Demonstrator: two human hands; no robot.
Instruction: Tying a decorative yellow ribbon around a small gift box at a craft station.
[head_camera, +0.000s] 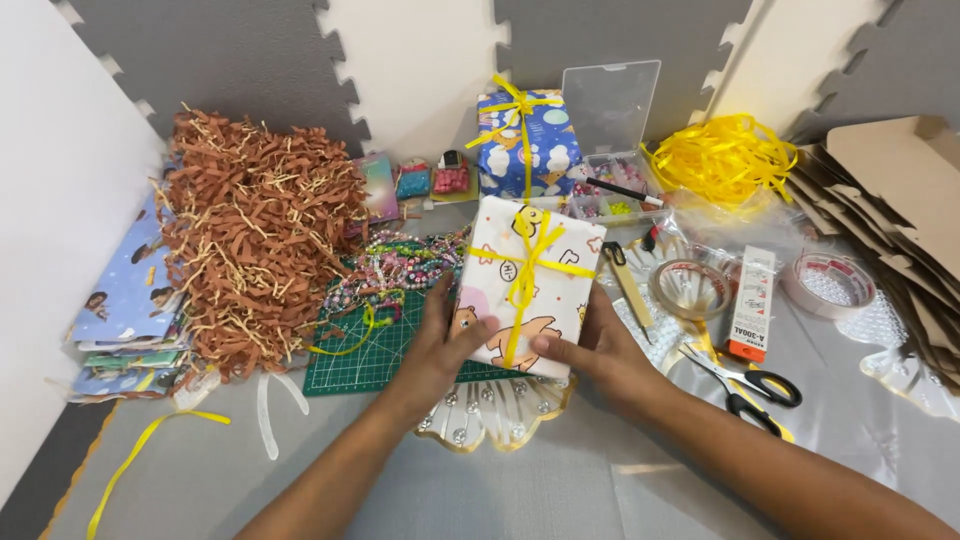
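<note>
Both my hands hold a wrapped gift box (540, 250), white paper with cartoon animals, tied with a yellow ribbon bow. My left hand (440, 345) grips its near-left edge. On the near-right edge rests my right hand (592, 350), thumb on the paper. The box is tilted up slightly above a green cutting mat (355, 360) and a white scalloped dish (490, 415). A second gift box (525, 140), blue with a yellow ribbon, stands behind it.
A heap of brown shredded paper (255, 225) lies left, beside stacked wrapping sheets (125, 300). Bead bracelets (400, 265) lie on the mat. To the right are tape rolls (828, 283), scissors (750, 385), a small orange-and-white carton (752, 300), loose yellow ribbon (725, 158), a clear bead case (608, 120) and flat cardboard (900, 210).
</note>
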